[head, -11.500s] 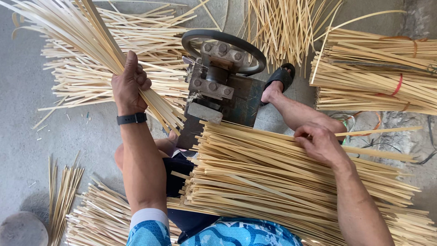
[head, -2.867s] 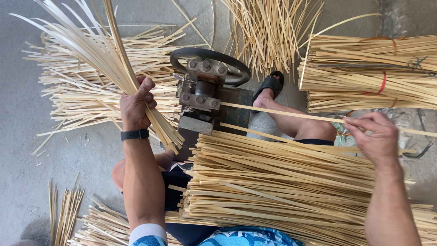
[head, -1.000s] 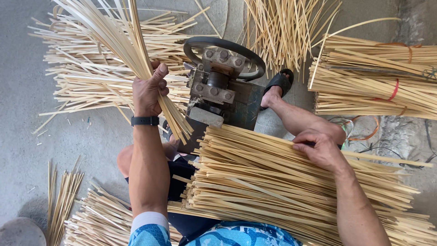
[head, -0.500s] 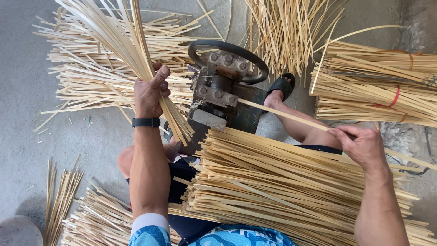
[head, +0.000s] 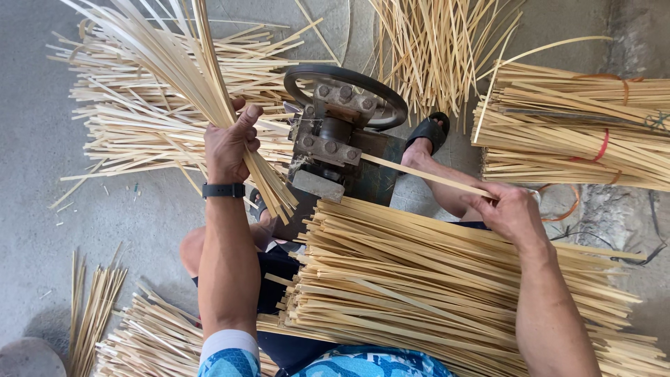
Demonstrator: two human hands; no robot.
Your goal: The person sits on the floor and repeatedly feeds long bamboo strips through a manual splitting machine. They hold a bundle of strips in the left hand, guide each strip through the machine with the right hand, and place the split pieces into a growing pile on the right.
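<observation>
My left hand (head: 230, 143) grips a fanned bundle of thin bamboo strips (head: 174, 63) that rises up and to the left, beside a dark metal splitting machine (head: 331, 139) with a round wheel on top. My right hand (head: 513, 213) pinches a single bamboo strip (head: 419, 174), whose far end reaches the machine's right side. Across my lap lies a thick stack of bamboo strips (head: 419, 286), just below my right hand. A black watch sits on my left wrist.
Loose strips (head: 139, 126) cover the concrete floor at the left, and more (head: 433, 42) spread behind the machine. Tied bundles (head: 579, 126) with red bands lie at the right. My foot in a black sandal (head: 429, 132) rests by the machine. Smaller piles (head: 139, 335) lie at lower left.
My right hand has lifted one strip off the lap stack and drawn to the right, its far end pointing at the machine. My left hand has kept its bundle nearly still.
</observation>
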